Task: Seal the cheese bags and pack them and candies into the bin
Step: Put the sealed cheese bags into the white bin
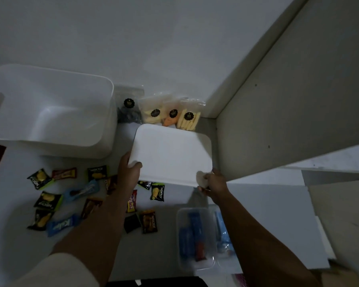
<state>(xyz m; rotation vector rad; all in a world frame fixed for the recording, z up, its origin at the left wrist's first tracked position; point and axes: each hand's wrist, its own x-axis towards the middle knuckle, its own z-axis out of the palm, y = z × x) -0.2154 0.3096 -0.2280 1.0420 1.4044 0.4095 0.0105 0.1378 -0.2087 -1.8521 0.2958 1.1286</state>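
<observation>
A white bin [50,112] stands open and empty at the left of the table. I hold its flat white lid [171,154] above the table by the near edge: my left hand [130,170] grips the left corner, my right hand [210,181] pinches the right corner. Behind the lid, against the wall, stand several clear cheese bags [170,112] with black round labels, plus a darker bag [129,109] beside the bin. Several wrapped candies [48,200] lie scattered on the table under my left arm.
A clear plastic box [196,238] with blue and orange items sits at the near right. A grey panel [288,112] rises on the right, close to the lid's right edge. A white wall stands behind the bags.
</observation>
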